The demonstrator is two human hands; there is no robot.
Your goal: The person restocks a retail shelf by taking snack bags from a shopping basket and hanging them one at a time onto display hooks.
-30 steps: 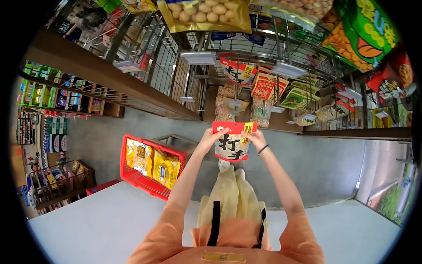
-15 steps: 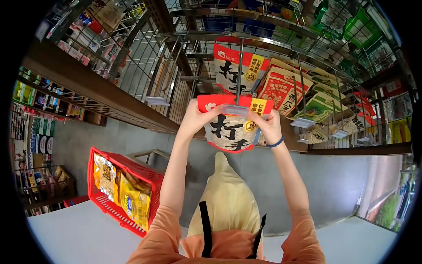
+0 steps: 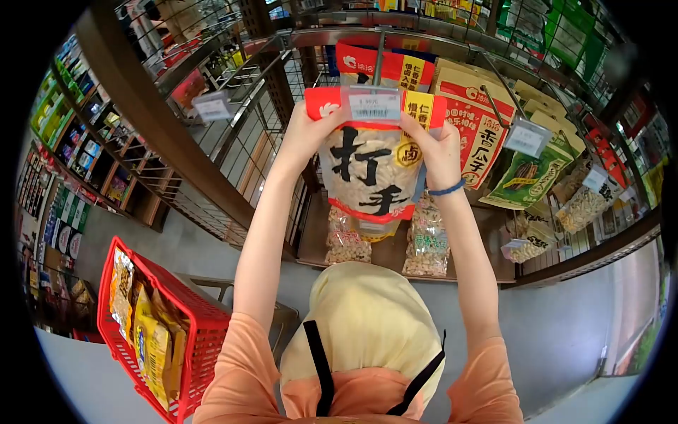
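Note:
A snack bag (image 3: 367,166) with a red top band, large black characters and a window onto pale pieces is between my two hands. My left hand (image 3: 313,134) pinches its upper left edge, thumb across the front. On the upper right, my right hand (image 3: 436,145), with a blue band at the wrist, grips it the same way. A price tag (image 3: 374,106) at the end of a metal hook overlaps the bag's top, so the hanging hole is hidden. Behind it hangs a matching bag (image 3: 353,58) on the same hook.
Red-and-cream packets (image 3: 474,106) and green packets (image 3: 533,177) hang to the right. Clear bags of nuts (image 3: 426,244) stand on the lower shelf. A dark post (image 3: 159,120) rises on the left. A red basket (image 3: 205,332) holding yellow packets (image 3: 152,339) is at lower left.
The view has shifted closer to the rack, bringing the lower shelf's clear bags into sight. Both hands still hold the bag at its upper edges. The basket appears lower and further left.

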